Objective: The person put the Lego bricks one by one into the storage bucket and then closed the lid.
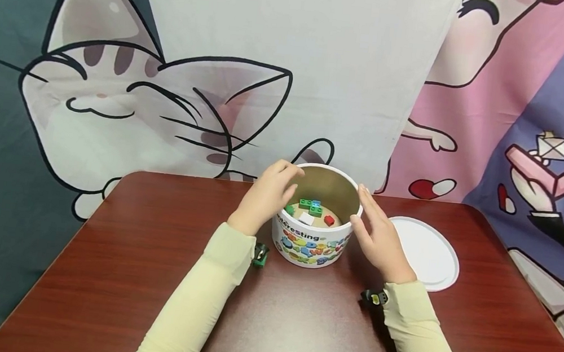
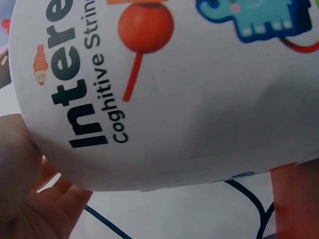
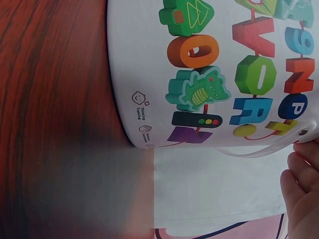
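In the head view a round white bucket [image 1: 310, 245] with colourful print stands upright on the table. Inside lie several small toy bricks: green bricks [image 1: 315, 210], a blue brick [image 1: 316, 203], a white brick [image 1: 306, 218] and a red brick [image 1: 328, 220]. My left hand [image 1: 267, 194] is at the bucket's left rim, fingers loosely bent; the left wrist view shows its fingers close against the wall. On the other side, my right hand [image 1: 380, 239] rests its extended fingers along the right rim. A clear handle [image 3: 259, 151] hangs at the bucket's side in the right wrist view.
A white round lid [image 1: 424, 255] lies on the reddish-brown table [image 1: 151, 265], right of the bucket and partly behind the right hand. Behind the table's far edge hangs a cartoon-printed cloth [image 1: 300, 42]. A small camera [image 1: 374, 298] sits at the right wrist.
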